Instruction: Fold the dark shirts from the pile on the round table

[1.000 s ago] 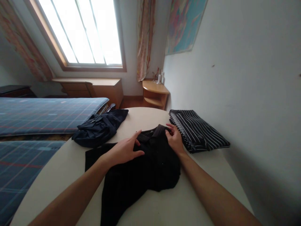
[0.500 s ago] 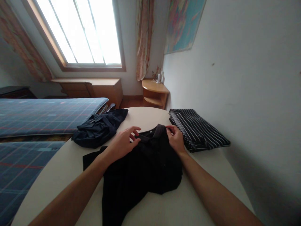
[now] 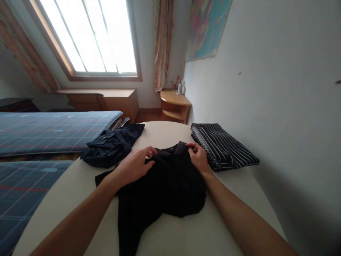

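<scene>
A black collared shirt (image 3: 170,188) lies on the pale round table (image 3: 162,129), its collar toward the far side and one sleeve hanging toward me at the left. My right hand (image 3: 198,156) pinches the shirt at the right end of the collar, between thumb and fingertips. At the collar's left end is my left hand (image 3: 135,163). Its fingertips are at the fabric, while thumb and index finger stand apart with a gap between them. The lower part of the shirt is partly tucked or bunched, so its full shape does not show.
Folded striped black-and-white fabric (image 3: 223,145) lies right of the shirt, near the wall. A crumpled dark navy garment (image 3: 109,145) rests at the table's left edge. Beds with blue plaid mattresses (image 3: 53,131) stand at the left; a corner shelf (image 3: 176,99) is beyond the table.
My left hand has moved slightly left and down, its fingers coming to the collar's left end. My right hand keeps its pinch. The shirt has shifted very little.
</scene>
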Available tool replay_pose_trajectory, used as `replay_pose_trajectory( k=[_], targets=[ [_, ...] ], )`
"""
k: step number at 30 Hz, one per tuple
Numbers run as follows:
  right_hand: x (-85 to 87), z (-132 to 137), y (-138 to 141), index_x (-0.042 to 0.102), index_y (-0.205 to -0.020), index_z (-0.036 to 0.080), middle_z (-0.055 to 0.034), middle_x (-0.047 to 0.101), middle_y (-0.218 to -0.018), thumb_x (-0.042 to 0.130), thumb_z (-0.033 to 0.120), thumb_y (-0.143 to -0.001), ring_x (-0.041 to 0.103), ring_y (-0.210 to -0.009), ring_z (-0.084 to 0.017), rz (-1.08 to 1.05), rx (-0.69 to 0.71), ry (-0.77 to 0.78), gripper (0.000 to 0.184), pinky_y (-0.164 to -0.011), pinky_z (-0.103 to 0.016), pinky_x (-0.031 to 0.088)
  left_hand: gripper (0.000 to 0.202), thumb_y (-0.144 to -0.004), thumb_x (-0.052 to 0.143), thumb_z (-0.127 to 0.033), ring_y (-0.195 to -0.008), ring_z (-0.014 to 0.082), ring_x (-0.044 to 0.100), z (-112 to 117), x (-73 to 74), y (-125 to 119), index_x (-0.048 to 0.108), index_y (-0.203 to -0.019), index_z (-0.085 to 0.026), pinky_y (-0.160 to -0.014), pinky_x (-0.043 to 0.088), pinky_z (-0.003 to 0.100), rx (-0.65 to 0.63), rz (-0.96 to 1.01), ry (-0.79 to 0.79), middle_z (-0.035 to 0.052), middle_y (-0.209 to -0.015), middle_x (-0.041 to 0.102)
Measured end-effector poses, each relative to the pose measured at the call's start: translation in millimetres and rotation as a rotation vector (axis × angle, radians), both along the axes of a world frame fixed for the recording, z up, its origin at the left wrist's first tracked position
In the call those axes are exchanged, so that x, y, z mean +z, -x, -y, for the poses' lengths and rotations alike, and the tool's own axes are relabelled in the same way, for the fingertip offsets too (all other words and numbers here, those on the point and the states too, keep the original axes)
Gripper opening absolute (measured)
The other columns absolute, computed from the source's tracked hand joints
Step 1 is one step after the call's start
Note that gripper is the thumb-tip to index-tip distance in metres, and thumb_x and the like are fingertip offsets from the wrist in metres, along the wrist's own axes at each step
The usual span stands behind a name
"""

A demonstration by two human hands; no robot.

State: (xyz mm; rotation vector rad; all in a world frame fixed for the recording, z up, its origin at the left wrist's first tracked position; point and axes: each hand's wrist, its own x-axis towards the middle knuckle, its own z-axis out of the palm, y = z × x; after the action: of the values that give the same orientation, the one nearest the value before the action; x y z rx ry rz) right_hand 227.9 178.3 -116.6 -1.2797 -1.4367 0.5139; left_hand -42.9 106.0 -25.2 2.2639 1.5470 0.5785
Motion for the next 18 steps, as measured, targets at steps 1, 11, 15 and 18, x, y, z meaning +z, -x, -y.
replay_pose_trajectory(
  k=[1, 11, 15, 18],
  targets=[
    [0.5, 0, -1, 0.071, -0.093, 0.017, -0.0046, 0.07, -0.078, 0.052, 0.029, -0.078, 0.051, -0.054, -0.015, -0.005, -0.017, 0.006, 0.027, -0.056, -0.029, 0.043, 0.023, -0.085, 0.055, -0.029, -0.068, 0.0173, 0.067, -2, 1.8, 0, 0.065, -0.105, -0.024, -0.069, 0.049, 0.028, 0.025, 0.052, -0.014, 0.0013, -0.098, 0.074],
    [1.1, 2, 4, 0.054, -0.136, 0.022, -0.0123, 0.067, -0.121, 0.053, 0.041, -0.089, 0.066, -0.1, -0.025, -0.171, 0.067, -0.046, 0.051, -0.083, -0.04, 0.054, 0.034, -0.085, 0.053, -0.042, -0.08, 0.02, 0.069, -33, -1.2, 25, 0.069, -0.106, -0.02, -0.075, 0.052, 0.029, 0.449, 0.328, -0.315, 0.006, -0.103, 0.075],
    [-5.0, 1, 9, 0.048, -0.141, 0.019, -0.0154, 0.053, -0.143, 0.057, 0.042, -0.087, 0.053, -0.127, -0.029, 0.008, 0.055, -0.066, 0.06, -0.107, -0.049, 0.043, 0.06, -0.083, 0.054, -0.057, -0.087, 0.0261, 0.071, -34, -9.2, 34, 0.057, -0.129, -0.019, -0.077, 0.051, 0.033, 0.392, 0.081, 0.029, 0.009, -0.104, 0.075],
    [-4.1, 5, 10, 0.053, -0.135, 0.019, -0.0147, 0.058, -0.137, 0.057, 0.043, -0.087, 0.052, -0.127, -0.029, 0.174, 0.07, -0.096, 0.054, -0.111, -0.05, 0.038, 0.079, -0.079, 0.054, -0.07, -0.095, 0.0321, 0.071, -23, -5.6, 29, 0.047, -0.142, -0.022, -0.079, 0.05, 0.037, 0.349, -0.156, 0.174, 0.0095, -0.101, 0.076]
  ],
)
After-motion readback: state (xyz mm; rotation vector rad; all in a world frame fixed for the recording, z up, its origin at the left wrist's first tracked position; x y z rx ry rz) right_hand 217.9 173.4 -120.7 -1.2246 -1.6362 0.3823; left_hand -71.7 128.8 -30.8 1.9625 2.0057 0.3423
